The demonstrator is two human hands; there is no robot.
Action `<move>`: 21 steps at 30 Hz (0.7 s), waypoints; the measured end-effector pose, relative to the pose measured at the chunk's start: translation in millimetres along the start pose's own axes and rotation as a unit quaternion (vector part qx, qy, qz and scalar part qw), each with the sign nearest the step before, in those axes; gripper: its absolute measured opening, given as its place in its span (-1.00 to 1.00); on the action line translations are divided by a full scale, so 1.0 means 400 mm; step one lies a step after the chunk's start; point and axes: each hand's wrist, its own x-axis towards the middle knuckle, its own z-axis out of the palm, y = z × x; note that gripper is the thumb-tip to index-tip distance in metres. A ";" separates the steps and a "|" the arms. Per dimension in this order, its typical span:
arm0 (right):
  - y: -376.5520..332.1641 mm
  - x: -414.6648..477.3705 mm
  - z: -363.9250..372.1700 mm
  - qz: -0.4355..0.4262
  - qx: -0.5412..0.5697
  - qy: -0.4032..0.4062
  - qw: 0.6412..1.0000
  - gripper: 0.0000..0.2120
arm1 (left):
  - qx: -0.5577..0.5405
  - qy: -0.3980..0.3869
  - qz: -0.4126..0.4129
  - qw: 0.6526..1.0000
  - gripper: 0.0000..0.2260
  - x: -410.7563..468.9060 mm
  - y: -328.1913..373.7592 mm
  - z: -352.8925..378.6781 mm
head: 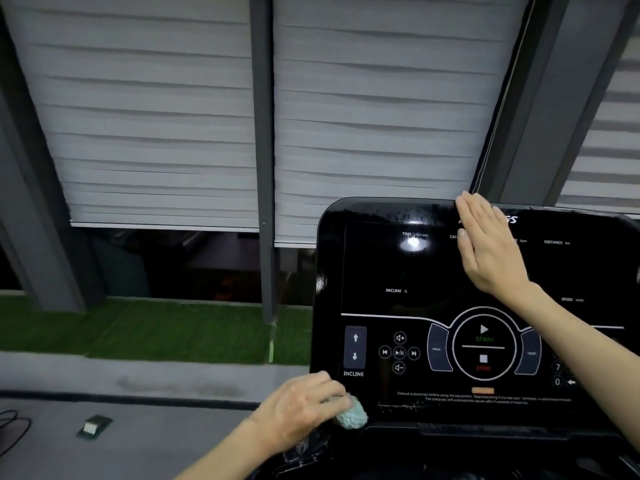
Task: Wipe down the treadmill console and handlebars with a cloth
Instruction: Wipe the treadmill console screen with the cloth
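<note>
Head cam view: the black glossy treadmill console [374,268] fills the lower right. The left hand [301,410] is down at its bottom left corner, just under the INCLINE arrows [355,347], fingers curled round a bunched pale green cloth [354,415] that pokes out past the fingertips and sits against the console's lower edge. The right hand [491,247] lies flat on the upper part of the screen, fingers straight and together, tips reaching the top rim, holding nothing. It covers part of the readout labels and most of the brand lettering, so only bits of text show either side of it.

On the panel itself there's the START/STOP ring [483,344] under the right wrist, a cluster of media buttons [399,352] between it and the incline arrows, a bright glare spot [412,243], and speckles along the top edge [408,216] – droplets or smudges, can't tell which.

Around it: grey blinds [156,116] behind, split by a dark window post [263,150], and a strip of green turf [156,327] below them. Far lower left there's a loop of black cable [10,427] and a small greenish block [93,426] on the grey surface – well clear of both hands.
</note>
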 end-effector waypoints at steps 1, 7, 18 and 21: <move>0.000 -0.001 0.001 0.003 0.001 0.000 1.000 -0.50 | 0.009 -0.009 0.010 1.000 -0.75 0.003 -0.005 -0.005; 0.003 -0.002 0.002 0.003 0.004 0.003 1.000 -0.51 | 0.049 0.123 -0.005 0.991 -0.73 0.188 -0.142 -0.149; 0.002 0.000 0.003 0.008 -0.008 -0.004 1.000 -0.49 | 0.112 0.189 -0.097 0.971 -0.62 0.364 -0.262 -0.288; -0.003 -0.001 0.000 0.005 -0.007 -0.002 1.000 -0.50 | 0.075 0.170 -0.073 0.980 -0.65 0.265 -0.176 -0.192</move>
